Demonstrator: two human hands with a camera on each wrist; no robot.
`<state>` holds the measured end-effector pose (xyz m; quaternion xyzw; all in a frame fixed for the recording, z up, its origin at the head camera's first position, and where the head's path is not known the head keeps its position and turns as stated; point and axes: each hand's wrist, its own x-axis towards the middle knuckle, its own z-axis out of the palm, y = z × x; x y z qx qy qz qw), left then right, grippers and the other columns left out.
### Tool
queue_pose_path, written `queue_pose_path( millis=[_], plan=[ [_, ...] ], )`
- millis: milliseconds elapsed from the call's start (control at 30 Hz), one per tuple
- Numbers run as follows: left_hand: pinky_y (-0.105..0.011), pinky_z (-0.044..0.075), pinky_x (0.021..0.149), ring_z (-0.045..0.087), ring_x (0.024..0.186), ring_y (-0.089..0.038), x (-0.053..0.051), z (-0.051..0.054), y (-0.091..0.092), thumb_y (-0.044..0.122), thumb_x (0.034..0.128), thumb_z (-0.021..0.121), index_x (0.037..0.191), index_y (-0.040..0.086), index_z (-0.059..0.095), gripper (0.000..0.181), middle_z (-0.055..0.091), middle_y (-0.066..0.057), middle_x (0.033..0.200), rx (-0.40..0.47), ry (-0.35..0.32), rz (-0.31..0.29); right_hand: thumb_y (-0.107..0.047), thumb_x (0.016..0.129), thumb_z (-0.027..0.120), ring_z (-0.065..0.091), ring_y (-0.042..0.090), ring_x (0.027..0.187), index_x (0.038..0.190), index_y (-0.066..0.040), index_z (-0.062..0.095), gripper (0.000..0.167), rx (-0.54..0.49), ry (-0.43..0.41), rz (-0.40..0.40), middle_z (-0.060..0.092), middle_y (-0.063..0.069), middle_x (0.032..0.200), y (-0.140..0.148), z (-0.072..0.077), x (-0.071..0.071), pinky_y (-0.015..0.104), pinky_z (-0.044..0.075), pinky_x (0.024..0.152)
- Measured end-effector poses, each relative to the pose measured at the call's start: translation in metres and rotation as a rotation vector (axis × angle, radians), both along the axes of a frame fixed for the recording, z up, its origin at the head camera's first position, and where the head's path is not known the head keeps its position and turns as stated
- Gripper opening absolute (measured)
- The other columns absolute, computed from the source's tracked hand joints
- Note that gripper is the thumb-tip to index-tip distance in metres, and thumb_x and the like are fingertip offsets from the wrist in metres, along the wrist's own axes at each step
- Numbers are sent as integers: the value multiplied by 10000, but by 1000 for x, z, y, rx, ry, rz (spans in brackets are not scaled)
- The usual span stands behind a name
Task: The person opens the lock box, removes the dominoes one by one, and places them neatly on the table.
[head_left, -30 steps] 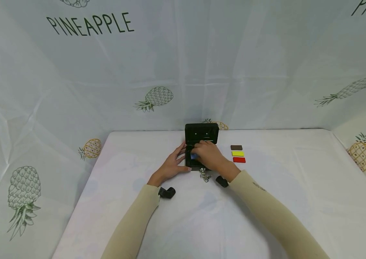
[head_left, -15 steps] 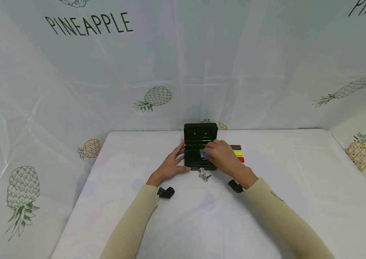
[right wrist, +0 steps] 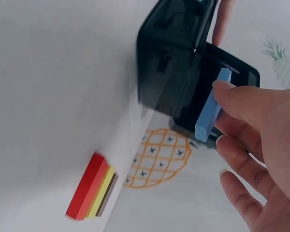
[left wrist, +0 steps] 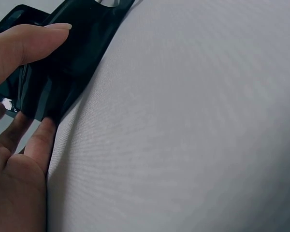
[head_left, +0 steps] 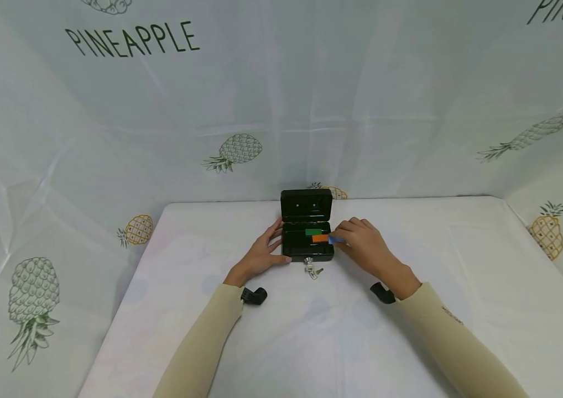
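Observation:
Near the table's back edge stands a black metal cash box (head_left: 306,258), its lid (head_left: 306,205) raised. My left hand (head_left: 260,255) rests against the box's left side, fingers extended and thumb touching the front corner. Between thumb and fingers, my right hand (head_left: 367,246) pinches a blue block (right wrist: 212,107) above the box's right edge. An orange block (head_left: 319,239) and a green block (head_left: 313,232) show in the box opening. A key set (head_left: 314,272) hangs from the front lock. In the right wrist view, red (right wrist: 87,187), yellow (right wrist: 101,192) and brown (right wrist: 108,194) blocks lie in a row.
The white-covered table (head_left: 281,342) ends behind the box at a pineapple-print sheet (head_left: 386,99). In the head view my right hand hides the row of three blocks. A black camera mount (head_left: 254,296) sits at my left wrist, another (head_left: 382,293) at my right.
My right hand has moved right with the blue block, from inside the box to its right edge. The green and orange blocks have come into sight; the red, yellow and brown ones are now covered.

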<state>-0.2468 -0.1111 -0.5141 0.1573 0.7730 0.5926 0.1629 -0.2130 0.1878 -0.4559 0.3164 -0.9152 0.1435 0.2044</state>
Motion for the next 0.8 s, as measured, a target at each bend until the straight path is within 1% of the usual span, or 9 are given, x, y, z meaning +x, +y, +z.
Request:
queue_pose_path(
  millis=[200, 333, 433, 667, 800],
  plan=[
    [-373, 395, 1249, 358, 1564, -297, 1, 1, 0, -19, 860, 854, 1714, 313, 156, 1152, 273, -60, 1728, -12, -8, 6, -28, 796, 915, 673, 276, 965, 1027, -73, 824, 252, 18, -15, -37, 773, 64, 1025, 14, -3, 5, 428, 593, 804],
    [-376, 394, 1251, 354, 1564, -307, 1, 1, 0, -28, 863, 849, 1715, 307, 153, 1150, 263, -60, 1731, -7, -1, 0, -24, 795, 916, 688, 312, 1052, 1022, -72, 828, 248, 34, -28, -55, 768, 78, 1044, 21, -4, 8, 465, 611, 836],
    [-372, 397, 1247, 354, 1564, -311, 0, 0, -1, -28, 865, 848, 1716, 302, 147, 1151, 256, -59, 1733, -7, 3, -7, -22, 796, 914, 690, 323, 1097, 1017, -73, 828, 243, 44, -40, -64, 768, 80, 1055, 26, -6, 10, 482, 613, 837],
    [-367, 395, 1249, 350, 1566, -305, -1, -1, -2, -28, 871, 843, 1717, 298, 143, 1146, 251, -57, 1733, -9, 4, -13, -10, 786, 918, 673, 282, 943, 1004, -71, 831, 242, 57, -73, -86, 768, 62, 1001, 36, -12, 14, 454, 604, 775],
    [-365, 390, 1252, 350, 1565, -303, -1, -2, -2, -39, 869, 838, 1717, 297, 142, 1147, 256, -66, 1728, 3, 6, -20, -6, 787, 915, 668, 279, 930, 1005, -67, 831, 241, 69, -87, -94, 773, 68, 1003, 41, -13, 15, 448, 602, 772]
  ],
)
